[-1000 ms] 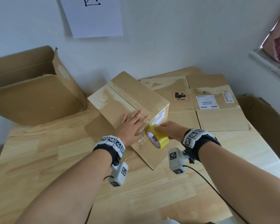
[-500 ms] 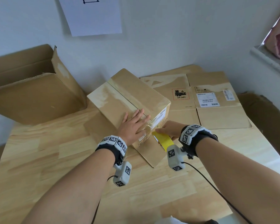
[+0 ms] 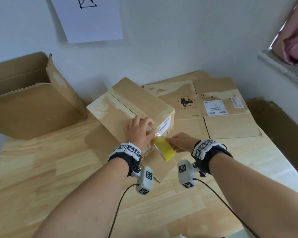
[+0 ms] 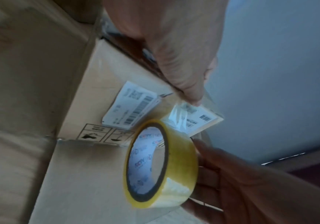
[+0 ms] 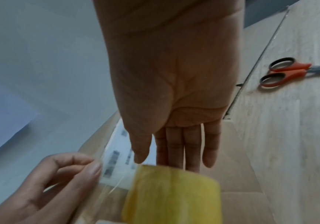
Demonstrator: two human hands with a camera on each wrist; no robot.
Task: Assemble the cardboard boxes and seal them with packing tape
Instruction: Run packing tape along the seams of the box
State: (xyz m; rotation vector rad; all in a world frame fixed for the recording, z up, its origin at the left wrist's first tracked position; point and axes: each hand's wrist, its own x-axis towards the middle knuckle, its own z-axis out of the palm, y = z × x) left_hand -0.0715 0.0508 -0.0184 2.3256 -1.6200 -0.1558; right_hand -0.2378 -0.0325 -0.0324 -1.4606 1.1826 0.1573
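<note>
A closed cardboard box (image 3: 127,107) stands slantwise on the wooden table (image 3: 58,177), with a loose flap lying flat at its near side. My left hand (image 3: 139,130) rests on its near top edge with curled fingers. Its thumb and forefinger pinch the free end of a clear tape strip (image 4: 180,116) against the labelled side of the box (image 4: 101,84). My right hand (image 3: 178,141) grips the yellow tape roll (image 3: 164,149) just in front of that side, with the strip stretched from the tape roll (image 4: 161,163) to the box edge.
A large open box (image 3: 24,103) lies on its side at the left against the wall. Flattened boxes (image 3: 222,107) cover the table's far right. Orange-handled scissors (image 5: 289,72) lie on the table right of my right hand. A dark carton (image 3: 279,127) stands beyond the right edge.
My left hand went from lying flat on the box top to curling and pinching the tape end at the edge. My right hand drew the roll down and toward me.
</note>
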